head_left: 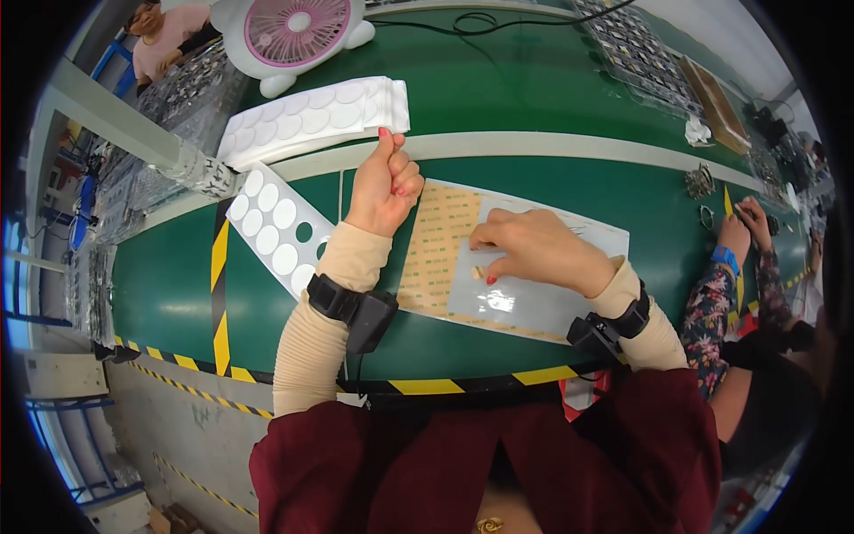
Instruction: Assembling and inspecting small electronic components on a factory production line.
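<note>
My left hand (389,182) is closed in a pinch above the bench, near a stack of white sheets with round stickers (307,116). Whatever its fingertips hold, if anything, is too small or hidden to make out. Below and to its left lies a strip of white round stickers (269,222), with dark gaps where some circles are gone. My right hand (538,249) rests over a sheet with tan printed backing (438,240) and a greyish glossy film (498,311). Its thumb and forefinger are apart, beside a small tan piece (478,272) on the film.
A white fan with a pink grille (298,36) stands at the back left. Trays of small parts (636,53) lie at the far right, beside a cardboard box (714,102). At right, another person's hands (745,222) work on the same green bench (507,80).
</note>
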The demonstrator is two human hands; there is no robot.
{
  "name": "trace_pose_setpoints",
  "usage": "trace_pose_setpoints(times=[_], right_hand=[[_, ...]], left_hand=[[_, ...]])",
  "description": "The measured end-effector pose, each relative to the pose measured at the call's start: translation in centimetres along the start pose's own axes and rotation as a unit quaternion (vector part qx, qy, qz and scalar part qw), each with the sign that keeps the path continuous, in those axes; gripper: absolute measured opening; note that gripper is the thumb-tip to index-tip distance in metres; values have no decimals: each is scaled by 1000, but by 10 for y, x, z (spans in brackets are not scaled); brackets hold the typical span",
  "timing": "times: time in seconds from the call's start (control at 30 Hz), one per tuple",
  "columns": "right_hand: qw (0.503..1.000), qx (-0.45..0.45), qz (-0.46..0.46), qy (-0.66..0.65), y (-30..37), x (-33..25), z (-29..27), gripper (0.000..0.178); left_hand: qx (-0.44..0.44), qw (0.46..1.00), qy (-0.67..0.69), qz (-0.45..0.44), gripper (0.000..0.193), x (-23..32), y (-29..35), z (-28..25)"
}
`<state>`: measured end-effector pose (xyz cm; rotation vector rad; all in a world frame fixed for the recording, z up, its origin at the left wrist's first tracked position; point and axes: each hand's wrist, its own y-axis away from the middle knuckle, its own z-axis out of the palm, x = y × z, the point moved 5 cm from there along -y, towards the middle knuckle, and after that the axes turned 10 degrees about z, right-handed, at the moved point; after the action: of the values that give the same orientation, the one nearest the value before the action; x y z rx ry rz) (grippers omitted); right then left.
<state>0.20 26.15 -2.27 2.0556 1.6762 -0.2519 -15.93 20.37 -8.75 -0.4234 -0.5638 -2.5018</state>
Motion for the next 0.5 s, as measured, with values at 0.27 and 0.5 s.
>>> trace_pose_setpoints(times=[0.27, 0.5], right_hand=[[988, 131, -75, -45, 22, -14, 37, 13], [986, 146, -67, -52, 19, -24, 39, 9]], left_hand=[[35, 996, -4, -76, 19, -22, 11, -10], [-6, 994, -50, -97, 21, -34, 15, -11]])
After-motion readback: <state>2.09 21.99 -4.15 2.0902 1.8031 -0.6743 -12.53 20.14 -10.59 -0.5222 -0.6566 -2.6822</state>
